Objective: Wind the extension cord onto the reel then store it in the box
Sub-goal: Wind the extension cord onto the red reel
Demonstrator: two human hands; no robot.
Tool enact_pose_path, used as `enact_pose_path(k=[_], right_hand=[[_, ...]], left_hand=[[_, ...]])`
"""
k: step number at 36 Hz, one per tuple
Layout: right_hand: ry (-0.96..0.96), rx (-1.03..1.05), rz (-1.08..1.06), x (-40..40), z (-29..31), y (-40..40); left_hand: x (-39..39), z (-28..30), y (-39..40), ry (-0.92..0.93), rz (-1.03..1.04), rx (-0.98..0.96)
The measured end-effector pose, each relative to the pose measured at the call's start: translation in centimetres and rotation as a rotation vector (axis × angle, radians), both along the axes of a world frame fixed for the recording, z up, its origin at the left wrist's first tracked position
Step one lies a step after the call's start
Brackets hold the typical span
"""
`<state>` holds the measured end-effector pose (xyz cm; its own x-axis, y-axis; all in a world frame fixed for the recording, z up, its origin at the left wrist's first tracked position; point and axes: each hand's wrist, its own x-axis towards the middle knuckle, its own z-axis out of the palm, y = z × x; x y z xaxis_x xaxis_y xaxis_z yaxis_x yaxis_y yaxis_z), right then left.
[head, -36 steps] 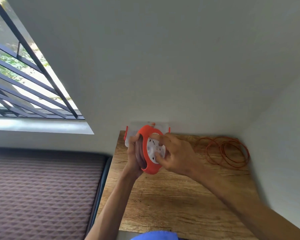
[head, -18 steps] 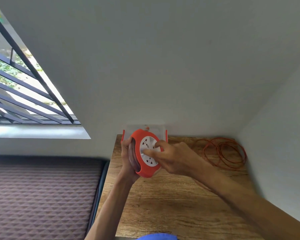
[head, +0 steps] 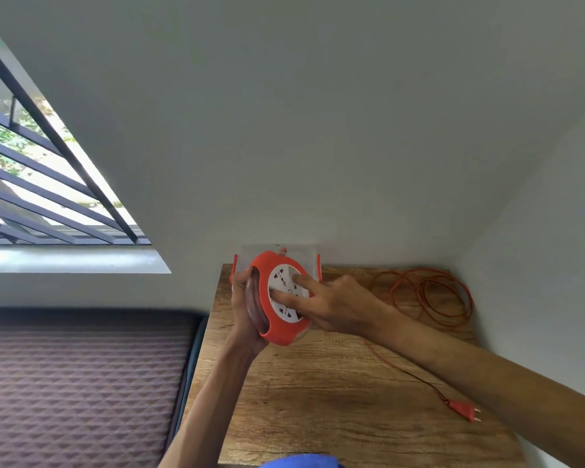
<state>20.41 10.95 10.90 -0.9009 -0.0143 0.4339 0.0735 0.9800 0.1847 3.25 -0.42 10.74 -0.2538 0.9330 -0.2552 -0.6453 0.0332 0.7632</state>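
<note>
An orange reel (head: 277,334) with a white socket face is held upright above the wooden table (head: 318,400). My left hand (head: 245,312) grips its left rim from behind. My right hand (head: 331,304) rests on the white face, two fingers pressed onto it. A loose coil of orange cord (head: 433,295) lies at the table's far right corner. One strand runs toward me and ends in an orange plug (head: 461,408) on the table. A clear box (head: 309,256) with orange clips stands behind the reel against the wall, mostly hidden.
White walls close the table in at the back and on the right. A dark patterned mattress (head: 75,383) lies left of the table. A barred window (head: 31,184) is at the upper left. A blue object (head: 301,462) shows at the bottom edge.
My right fingers have shifted round the white face of the reel, which has moved slightly left. The view has tipped, and the plug has come into sight.
</note>
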Motion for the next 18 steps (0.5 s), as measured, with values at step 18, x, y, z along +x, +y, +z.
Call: enact_pose_path(k=[18], right_hand=[[0.213,-0.645,-0.44,-2.6,0.9,-4.0]], left_hand=[[-0.4,0.5,-0.2,0.14,-0.036,0.072]])
